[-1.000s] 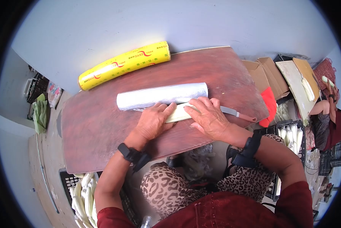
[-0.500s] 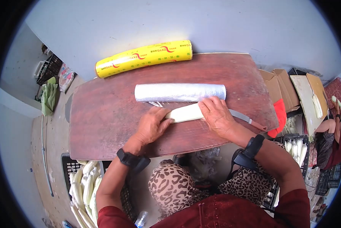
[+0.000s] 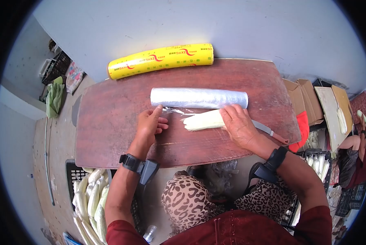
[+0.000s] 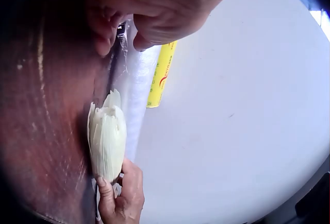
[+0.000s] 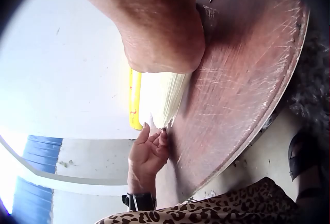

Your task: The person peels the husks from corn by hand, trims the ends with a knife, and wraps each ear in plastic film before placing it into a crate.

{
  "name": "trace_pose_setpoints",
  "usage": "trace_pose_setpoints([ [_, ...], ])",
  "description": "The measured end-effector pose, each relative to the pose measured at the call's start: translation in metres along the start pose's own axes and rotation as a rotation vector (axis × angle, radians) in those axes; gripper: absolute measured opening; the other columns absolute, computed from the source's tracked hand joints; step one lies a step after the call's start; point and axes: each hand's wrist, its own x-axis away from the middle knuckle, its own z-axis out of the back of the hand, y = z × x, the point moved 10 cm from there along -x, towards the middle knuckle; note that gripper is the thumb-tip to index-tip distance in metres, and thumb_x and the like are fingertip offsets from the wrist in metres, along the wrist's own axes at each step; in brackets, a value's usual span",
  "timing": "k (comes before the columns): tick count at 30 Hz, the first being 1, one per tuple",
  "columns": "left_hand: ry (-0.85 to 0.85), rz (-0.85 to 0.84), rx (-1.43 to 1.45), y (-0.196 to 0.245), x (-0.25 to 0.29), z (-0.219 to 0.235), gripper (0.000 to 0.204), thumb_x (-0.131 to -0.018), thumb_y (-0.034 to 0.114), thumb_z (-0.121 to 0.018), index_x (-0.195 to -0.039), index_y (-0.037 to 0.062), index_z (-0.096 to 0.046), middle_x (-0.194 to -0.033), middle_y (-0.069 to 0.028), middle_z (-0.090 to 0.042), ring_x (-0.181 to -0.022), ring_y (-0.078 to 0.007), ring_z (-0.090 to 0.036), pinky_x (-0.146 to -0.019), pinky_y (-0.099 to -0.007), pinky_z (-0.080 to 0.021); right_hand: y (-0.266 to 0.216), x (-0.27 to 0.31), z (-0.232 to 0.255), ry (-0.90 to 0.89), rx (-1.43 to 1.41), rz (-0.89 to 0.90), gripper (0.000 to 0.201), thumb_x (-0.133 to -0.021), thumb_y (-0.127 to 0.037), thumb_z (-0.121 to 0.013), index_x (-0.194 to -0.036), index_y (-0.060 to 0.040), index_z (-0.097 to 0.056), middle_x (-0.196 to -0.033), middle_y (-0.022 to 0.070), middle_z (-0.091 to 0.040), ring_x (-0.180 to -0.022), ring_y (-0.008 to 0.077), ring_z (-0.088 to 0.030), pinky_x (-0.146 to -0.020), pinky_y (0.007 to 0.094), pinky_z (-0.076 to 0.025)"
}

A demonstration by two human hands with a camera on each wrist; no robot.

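The left hand (image 3: 151, 121) sits near the middle of the counter (image 3: 109, 134), just off the left end of the film roll (image 3: 199, 98). Its thumb and fingertips pinch the loose film (image 3: 175, 110) drawn off that roll; the left wrist view shows the same pinch (image 4: 124, 31) close up, so this grip is closed on the film. The right hand (image 3: 241, 124) lies over the right end of the husked cob (image 3: 203, 120), fingers curved down on it and holding it against the counter; whether they curl fully round it is hard to tell from the head view. In the right wrist view the cob (image 5: 162, 98) juts out from under that hand, with the left hand (image 5: 149, 152) beyond it.

The cob lies lengthwise along the near side of the film roll, on the drawn film, toward the right half of the counter. A knife (image 3: 268, 131) lies near the right edge, its blade running under the right hand. A yellow roll (image 3: 161, 60) rests along the far edge.
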Motion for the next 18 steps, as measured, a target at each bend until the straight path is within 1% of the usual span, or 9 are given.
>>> trace_pose_setpoints([
  [3, -0.045, -0.027, -0.052, -0.004, -0.009, -0.005, 0.017, -0.095, 0.024, -0.062, -0.094, 0.0069, -0.059, -0.073, -0.0032, -0.062, -0.057, -0.0098, -0.058, -0.049, -0.0211, -0.044, 0.0, 0.0, 0.0, 0.013, -0.005, 0.013, 0.057, -0.079, -0.012, -0.069, -0.129, 0.0047, -0.048, -0.13, 0.0169, -0.046, -0.121, 0.0335, -0.043, -0.099, 0.0448, -0.038],
  [6, -0.029, -0.053, 0.008, -0.01, -0.014, 0.004, 0.017, -0.092, 0.02, -0.064, -0.085, 0.0062, -0.059, -0.071, -0.0028, -0.06, -0.053, -0.01, -0.058, -0.045, -0.0213, -0.042, 0.001, 0.0, 0.002, 0.007, -0.023, 0.008, 0.057, -0.079, -0.012, -0.069, -0.129, 0.0043, -0.048, -0.129, 0.0171, -0.047, -0.12, 0.0338, -0.043, -0.099, 0.0452, -0.038],
  [9, -0.013, -0.051, -0.064, -0.012, -0.01, 0.015, 0.013, -0.092, 0.019, -0.063, -0.085, 0.0093, -0.058, -0.07, -0.0013, -0.06, -0.052, -0.0098, -0.057, -0.045, -0.0213, -0.042, 0.002, -0.001, 0.002, 0.001, -0.029, -0.001, 0.056, -0.08, -0.013, -0.069, -0.129, 0.0034, -0.048, -0.128, 0.0171, -0.047, -0.12, 0.0339, -0.044, -0.099, 0.0455, -0.038],
  [15, -0.036, -0.075, -0.16, -0.01, -0.005, 0.017, 0.014, -0.091, 0.016, -0.064, -0.082, 0.007, -0.059, -0.068, -0.0027, -0.061, -0.051, -0.0107, -0.058, -0.043, -0.0221, -0.042, 0.0, -0.002, 0.002, 0.043, 0.012, 0.008, 0.054, -0.081, -0.013, -0.069, -0.129, 0.0004, -0.049, -0.125, 0.0158, -0.049, -0.117, 0.0324, -0.045, -0.096, 0.0448, -0.038],
  [18, -0.035, -0.072, -0.172, -0.011, -0.005, 0.019, 0.013, -0.091, 0.016, -0.064, -0.083, 0.0061, -0.059, -0.068, -0.0031, -0.061, -0.05, -0.0109, -0.058, -0.042, -0.0223, -0.042, 0.0, -0.003, 0.001, 0.061, 0.032, 0.017, 0.053, -0.08, -0.013, -0.07, -0.128, -0.0007, -0.049, -0.124, 0.0149, -0.049, -0.114, 0.0316, -0.046, -0.095, 0.0445, -0.038],
])
